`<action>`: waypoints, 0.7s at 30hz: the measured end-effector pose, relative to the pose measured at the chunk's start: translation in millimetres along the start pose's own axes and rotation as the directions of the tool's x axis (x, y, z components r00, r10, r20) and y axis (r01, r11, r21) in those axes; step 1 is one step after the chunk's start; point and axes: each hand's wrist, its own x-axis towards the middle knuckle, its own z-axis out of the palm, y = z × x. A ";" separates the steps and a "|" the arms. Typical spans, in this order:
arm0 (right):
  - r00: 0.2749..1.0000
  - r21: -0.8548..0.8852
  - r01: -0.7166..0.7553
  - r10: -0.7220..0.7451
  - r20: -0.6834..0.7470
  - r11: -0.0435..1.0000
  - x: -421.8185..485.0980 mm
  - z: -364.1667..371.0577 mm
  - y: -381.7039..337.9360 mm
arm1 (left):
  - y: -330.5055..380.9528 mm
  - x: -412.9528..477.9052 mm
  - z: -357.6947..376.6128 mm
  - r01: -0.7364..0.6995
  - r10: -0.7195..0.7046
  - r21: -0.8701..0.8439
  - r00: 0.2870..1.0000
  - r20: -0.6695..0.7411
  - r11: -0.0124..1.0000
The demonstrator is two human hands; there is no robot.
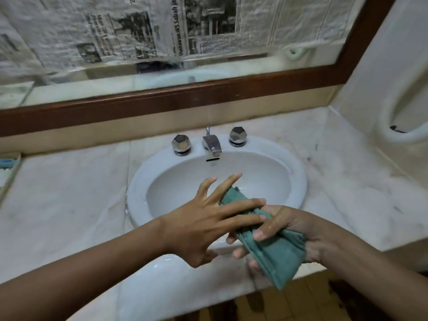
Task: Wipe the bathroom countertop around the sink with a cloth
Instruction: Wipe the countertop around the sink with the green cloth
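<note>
Nearest the camera, the right hand (287,230) gripped a folded green cloth (271,249), thumb pressed on top and fingers curled beneath, above the near rim of the sink (139,188). Just left, the left hand (199,223) lay on the cloth's far end with fingers spread. Marble countertop (69,193) surrounded the white basin. Farther back stood a chrome faucet (212,144) between two knobs (181,144), then a wood-framed mirror (162,98) covered with newspaper (139,31).
</note>
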 end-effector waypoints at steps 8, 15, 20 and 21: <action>0.993 -0.272 -0.115 0.100 -0.069 0.955 22.9 28.1 -22.1 | -26.1 19.6 11.2 0.064 -0.067 -0.021 0.927 -0.368 0.998; 0.848 -0.883 -0.429 -0.251 -0.467 0.192 57.6 39.4 -54.5 | -51.4 27.1 -21.9 0.254 -0.261 0.192 0.965 0.012 0.948; 0.775 -0.814 -0.495 -0.579 -0.254 -0.305 76.8 27.8 -72.0 | -52.0 61.0 -31.5 0.638 -0.622 0.007 0.748 0.233 0.770; 0.771 -0.788 -0.498 -0.601 -0.211 -0.361 77.7 26.0 -72.9 | -55.3 61.0 -31.1 0.682 -0.638 -0.120 0.722 0.267 0.721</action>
